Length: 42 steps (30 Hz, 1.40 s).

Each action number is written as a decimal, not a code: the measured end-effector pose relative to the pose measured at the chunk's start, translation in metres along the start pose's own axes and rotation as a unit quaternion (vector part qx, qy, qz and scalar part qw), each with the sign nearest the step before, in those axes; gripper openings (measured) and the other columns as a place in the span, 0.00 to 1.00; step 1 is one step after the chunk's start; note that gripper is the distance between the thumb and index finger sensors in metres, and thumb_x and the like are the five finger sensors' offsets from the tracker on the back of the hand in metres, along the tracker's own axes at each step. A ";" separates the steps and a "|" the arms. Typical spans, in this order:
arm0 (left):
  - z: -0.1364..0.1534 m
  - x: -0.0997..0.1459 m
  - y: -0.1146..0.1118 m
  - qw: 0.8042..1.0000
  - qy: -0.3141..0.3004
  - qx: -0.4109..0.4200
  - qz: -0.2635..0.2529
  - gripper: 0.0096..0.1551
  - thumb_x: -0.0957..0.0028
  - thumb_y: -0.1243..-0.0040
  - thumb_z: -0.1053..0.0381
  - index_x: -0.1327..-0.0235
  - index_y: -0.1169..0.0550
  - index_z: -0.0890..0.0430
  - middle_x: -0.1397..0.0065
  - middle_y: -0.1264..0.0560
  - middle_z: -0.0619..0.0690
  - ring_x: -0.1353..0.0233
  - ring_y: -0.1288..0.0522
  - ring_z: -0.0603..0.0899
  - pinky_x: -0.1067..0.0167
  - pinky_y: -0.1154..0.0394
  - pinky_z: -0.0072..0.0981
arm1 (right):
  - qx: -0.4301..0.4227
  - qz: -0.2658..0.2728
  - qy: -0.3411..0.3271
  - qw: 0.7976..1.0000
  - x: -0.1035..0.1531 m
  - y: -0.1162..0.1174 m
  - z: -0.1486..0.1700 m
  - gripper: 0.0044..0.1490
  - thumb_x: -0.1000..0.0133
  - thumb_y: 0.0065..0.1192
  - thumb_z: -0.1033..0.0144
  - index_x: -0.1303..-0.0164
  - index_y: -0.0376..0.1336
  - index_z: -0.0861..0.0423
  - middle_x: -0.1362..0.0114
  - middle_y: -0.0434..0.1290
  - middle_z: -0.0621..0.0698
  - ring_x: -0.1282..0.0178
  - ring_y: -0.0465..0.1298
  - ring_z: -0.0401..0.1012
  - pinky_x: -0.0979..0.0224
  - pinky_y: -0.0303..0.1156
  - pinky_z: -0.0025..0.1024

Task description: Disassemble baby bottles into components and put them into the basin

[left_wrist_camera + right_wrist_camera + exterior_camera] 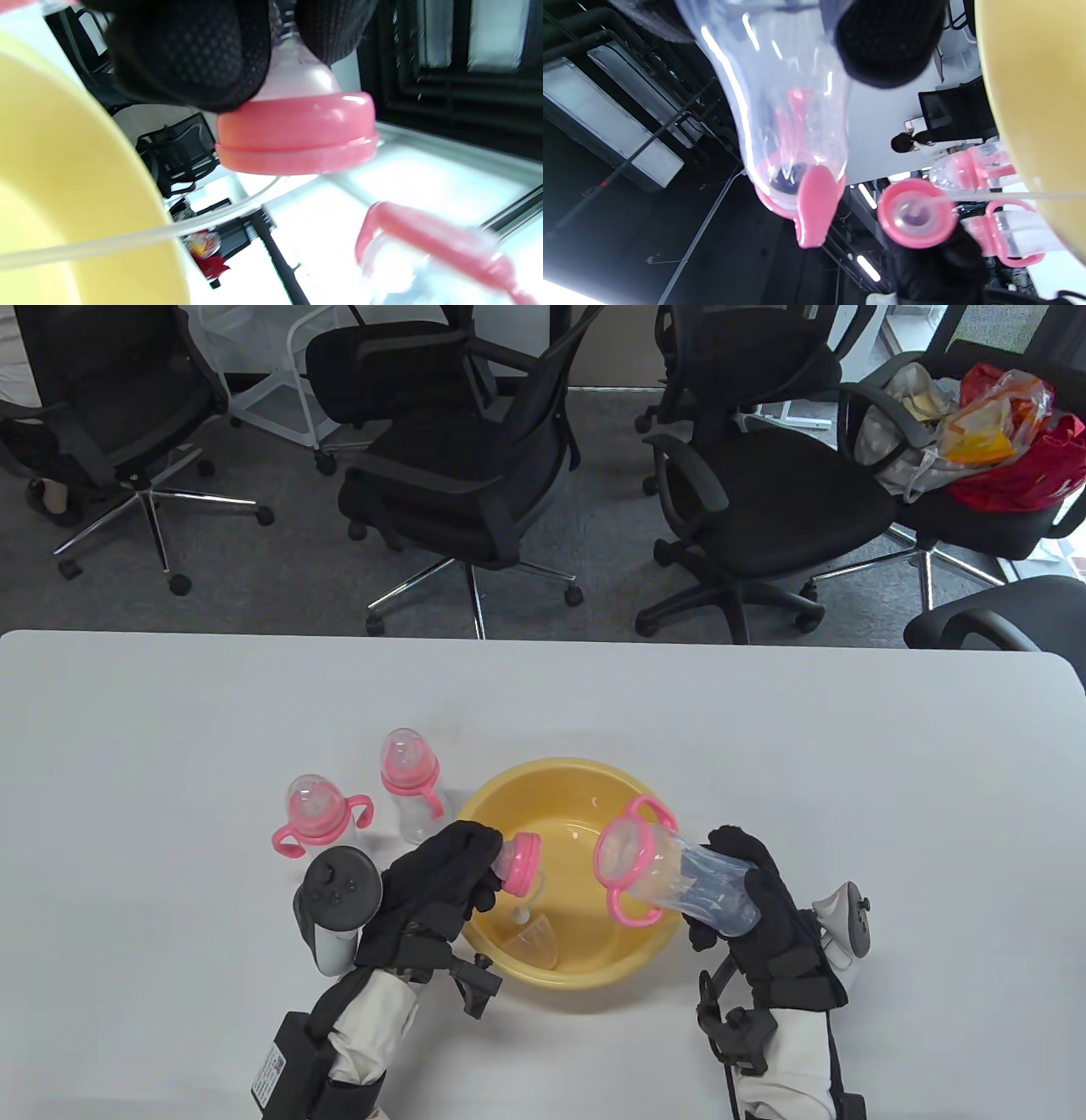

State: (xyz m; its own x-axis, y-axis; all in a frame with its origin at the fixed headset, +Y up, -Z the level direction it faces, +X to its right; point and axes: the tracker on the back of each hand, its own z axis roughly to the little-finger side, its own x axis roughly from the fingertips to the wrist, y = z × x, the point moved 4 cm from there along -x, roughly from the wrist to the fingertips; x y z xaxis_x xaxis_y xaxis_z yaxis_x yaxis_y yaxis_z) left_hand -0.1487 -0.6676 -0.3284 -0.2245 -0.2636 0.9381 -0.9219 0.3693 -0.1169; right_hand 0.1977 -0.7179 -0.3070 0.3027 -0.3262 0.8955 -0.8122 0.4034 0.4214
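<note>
My left hand point(472, 872) pinches a pink screw collar with its nipple point(519, 864) over the left side of the yellow basin point(556, 782). A thin clear straw point(127, 239) hangs from the collar point(297, 135) into the basin. My right hand point(731, 892) grips the clear bottle body point(691, 886), tilted over the basin's right rim with its open mouth towards the left. The pink handle ring point(629, 858) is still round its neck. In the right wrist view the bottle body point(780, 106) and the separated collar point(916, 214) are apart.
Two assembled pink-collared bottles point(316, 813) point(411, 780) with clear caps stand left of the basin. A clear cap point(541, 943) lies on the basin floor. Office chairs stand beyond the table's far edge.
</note>
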 end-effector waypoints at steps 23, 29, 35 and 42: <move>0.013 -0.004 -0.051 0.917 0.035 -0.387 0.092 0.25 0.37 0.38 0.52 0.38 0.17 0.67 0.48 0.15 0.65 0.63 0.18 0.53 0.73 0.20 0.31 | -0.025 -0.012 -0.007 1.000 -0.001 0.002 0.003 0.49 0.31 0.45 0.37 0.14 0.39 0.59 0.20 0.52 0.69 0.43 0.64 0.62 0.46 0.78 0.35; 0.016 -0.004 -0.057 0.903 0.045 -0.412 0.110 0.25 0.37 0.38 0.53 0.35 0.18 0.66 0.44 0.16 0.65 0.61 0.18 0.51 0.71 0.20 0.30 | -0.023 -0.011 -0.005 1.000 -0.001 0.003 0.004 0.49 0.31 0.45 0.37 0.14 0.39 0.59 0.20 0.52 0.69 0.43 0.64 0.62 0.46 0.78 0.35; 0.017 -0.004 -0.059 0.898 0.049 -0.421 0.117 0.24 0.37 0.38 0.54 0.35 0.18 0.66 0.43 0.16 0.64 0.60 0.18 0.51 0.70 0.20 0.30 | -0.022 -0.011 -0.003 1.000 -0.001 0.003 0.005 0.49 0.31 0.45 0.37 0.14 0.39 0.59 0.20 0.52 0.69 0.43 0.64 0.62 0.46 0.78 0.35; 0.015 -0.004 -0.057 0.910 0.045 -0.397 0.113 0.24 0.37 0.39 0.54 0.35 0.18 0.66 0.43 0.16 0.64 0.58 0.17 0.53 0.69 0.19 0.33 | -0.021 -0.010 -0.002 1.000 -0.001 0.003 0.006 0.49 0.31 0.45 0.37 0.14 0.39 0.59 0.20 0.52 0.69 0.43 0.64 0.62 0.46 0.78 0.35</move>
State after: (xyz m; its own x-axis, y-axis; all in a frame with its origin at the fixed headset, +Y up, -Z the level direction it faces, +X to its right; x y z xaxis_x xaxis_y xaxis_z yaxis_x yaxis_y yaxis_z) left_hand -0.1001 -0.7006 -0.3308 -0.3203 -0.0406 0.9464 -0.3299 0.9413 -0.0713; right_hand 0.1916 -0.7214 -0.3077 0.3177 -0.3375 0.8861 -0.7836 0.4327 0.4458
